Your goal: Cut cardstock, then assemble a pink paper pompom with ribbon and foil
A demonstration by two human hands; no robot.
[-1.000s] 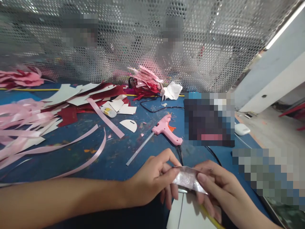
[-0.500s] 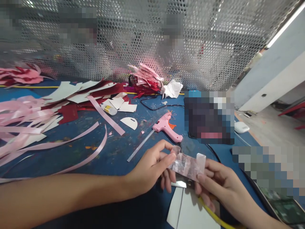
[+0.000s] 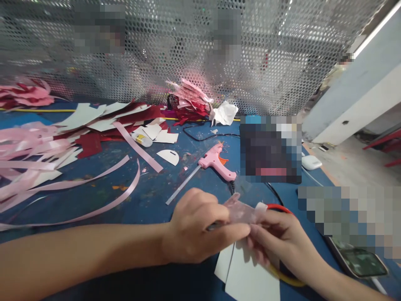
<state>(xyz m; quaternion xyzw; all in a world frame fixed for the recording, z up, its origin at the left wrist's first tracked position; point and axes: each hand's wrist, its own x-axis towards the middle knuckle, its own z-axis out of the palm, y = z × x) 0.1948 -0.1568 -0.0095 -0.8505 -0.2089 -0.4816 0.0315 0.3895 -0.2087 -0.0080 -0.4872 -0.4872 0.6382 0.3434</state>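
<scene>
Both hands (image 3: 225, 230) now closer together, folding pink strip (image 3: 244, 212) inward

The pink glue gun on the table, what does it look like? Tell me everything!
The glue gun is pink plastic with an orange trigger. It lies flat on its side on the blue table, handle pointing toward the person. A pale glue stick pokes out of its back and slants down to the left. A black cord leaves the handle end. No hand touches it; the left hand and right hand work nearer the camera.
</scene>
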